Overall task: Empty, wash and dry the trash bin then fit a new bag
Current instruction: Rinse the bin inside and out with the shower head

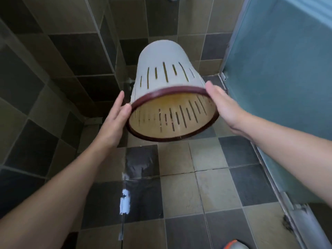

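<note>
The trash bin (165, 69) is a pale grey plastic basket with vertical slots and a dark red rim. It is held in the air, tipped over, with its base pointing up and away and its mouth facing down toward me. Its yellowish inside shows no contents. My left hand (116, 115) presses against the left side of the rim with straight fingers, thumb at the rim edge. My right hand (222, 105) presses the right side of the rim, fingers straight along the bin's wall. The bin hangs between both palms above the floor.
The floor is tiled in dark and tan squares, with a wet glossy patch (142, 164) below the bin. Tiled walls form a corner behind it. A frosted blue-green glass partition (280, 87) with a metal frame runs along the right. An orange and grey object (233, 244) shows at the bottom edge.
</note>
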